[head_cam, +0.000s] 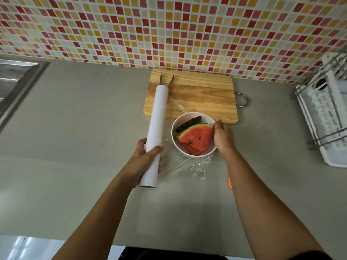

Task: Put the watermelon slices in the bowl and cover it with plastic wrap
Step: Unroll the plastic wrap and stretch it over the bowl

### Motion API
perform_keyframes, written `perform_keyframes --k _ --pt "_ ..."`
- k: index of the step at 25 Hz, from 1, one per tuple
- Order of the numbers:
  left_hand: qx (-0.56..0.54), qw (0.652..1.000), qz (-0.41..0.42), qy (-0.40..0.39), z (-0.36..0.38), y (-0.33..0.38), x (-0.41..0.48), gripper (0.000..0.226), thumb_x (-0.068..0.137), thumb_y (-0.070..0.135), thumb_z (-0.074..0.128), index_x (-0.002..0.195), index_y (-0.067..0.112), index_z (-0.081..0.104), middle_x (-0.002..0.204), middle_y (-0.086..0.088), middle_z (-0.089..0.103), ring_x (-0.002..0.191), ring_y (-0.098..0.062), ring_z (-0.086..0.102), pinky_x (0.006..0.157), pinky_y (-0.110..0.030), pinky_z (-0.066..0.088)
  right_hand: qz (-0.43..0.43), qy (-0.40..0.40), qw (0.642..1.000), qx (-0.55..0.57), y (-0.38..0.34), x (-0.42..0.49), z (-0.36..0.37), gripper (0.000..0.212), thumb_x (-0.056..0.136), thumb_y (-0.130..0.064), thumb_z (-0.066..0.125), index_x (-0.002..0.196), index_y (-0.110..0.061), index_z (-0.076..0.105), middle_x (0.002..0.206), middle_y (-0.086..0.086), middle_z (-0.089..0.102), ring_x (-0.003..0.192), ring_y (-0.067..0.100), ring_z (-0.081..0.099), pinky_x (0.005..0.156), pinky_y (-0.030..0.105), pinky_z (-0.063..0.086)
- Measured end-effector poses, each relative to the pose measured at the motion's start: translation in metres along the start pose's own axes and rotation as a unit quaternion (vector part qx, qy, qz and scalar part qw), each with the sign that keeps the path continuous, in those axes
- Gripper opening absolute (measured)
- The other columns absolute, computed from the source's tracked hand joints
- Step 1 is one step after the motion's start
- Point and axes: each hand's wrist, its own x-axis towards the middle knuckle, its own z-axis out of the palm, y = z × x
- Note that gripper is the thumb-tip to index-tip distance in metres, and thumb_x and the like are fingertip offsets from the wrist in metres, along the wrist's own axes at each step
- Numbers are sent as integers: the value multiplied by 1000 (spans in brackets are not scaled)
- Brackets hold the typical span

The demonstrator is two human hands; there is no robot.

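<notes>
**A:** Red watermelon slices [196,140], where are they sitting?

**B:** They are lying inside the pale bowl [205,118], just left of the right grip [223,136]. One is showing red flesh, and another behind it is showing dark green rind.

**A:** What is the right grip doing?

**B:** It is closing on the bowl's right side, thumb lying at the rim and fingers curling down the outer wall. Whether it is also pinching film there, I cannot tell.

**A:** And the left grip [148,156]?

**B:** It is wrapping round the white plastic wrap roll [157,128] near its close end. The roll is pointing away from that grip, its far end reaching over the left edge of the wooden cutting board [197,94].

**A:** Is any wrap coming off?

**B:** Clear film [174,162] is stretching from the roll toward the bowl, between the two grips. It is bunching into a crumpled patch on the grey table [75,119] on the bowl's near side. How much of the bowl's mouth it is covering, I cannot tell.

**A:** What is lying further out?

**B:** The board is sitting beyond both grips, against the tiled wall [169,30], with the bowl overlapping its near edge. A white dish rack [323,117] is standing well right of the right grip, and a steel sink [16,81] is showing well left of the left grip.
</notes>
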Motion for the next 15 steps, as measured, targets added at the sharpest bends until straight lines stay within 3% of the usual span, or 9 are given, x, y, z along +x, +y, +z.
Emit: perform_keyframes --k 3,7,9,12,15 --pt "-8 1000 -4 11 -5 -12 -6 64 62 30 76 118 12 48 103 -16 61 78 -24 64 57 -32 53 7 0 1000 2 1 2 -1 48 98 -39 32 104 -4 64 113 21 64 107 34 57 85 32 39" --pt "42 998 33 28 -8 -27 -5 33 85 41 64 111 24 53 102 -5 62 81 -14 64 59 -26 50 19 -6 1000 20 3 5 1 47 97 -40 33 101 -5 64 112 19 64 107 32 57 83 29 38" --pt "26 999 24 20 -7 -34 -6 41 85 43 62 120 25 48 107 -3 59 88 -19 61 59 -27 50 19 -9 999 28 5 5 1 47 97 -41 33 102 -6 64 110 16 64 106 30 57 82 28 36" --pt "-30 1000 6 3 -10 -42 -10 62 67 44 71 120 19 51 106 -9 59 87 -24 60 57 -28 51 16 -8 999 37 5 6 0 45 97 -40 34 106 -6 63 109 13 63 108 29 56 83 27 35" --pt "9 998 50 36 -10 -50 -15 56 69 54 63 114 21 56 105 -3 64 91 -20 62 62 -25 50 12 -8 999 30 6 7 -1 46 97 -39 34 108 -5 62 115 17 62 110 29 56 83 26 34"
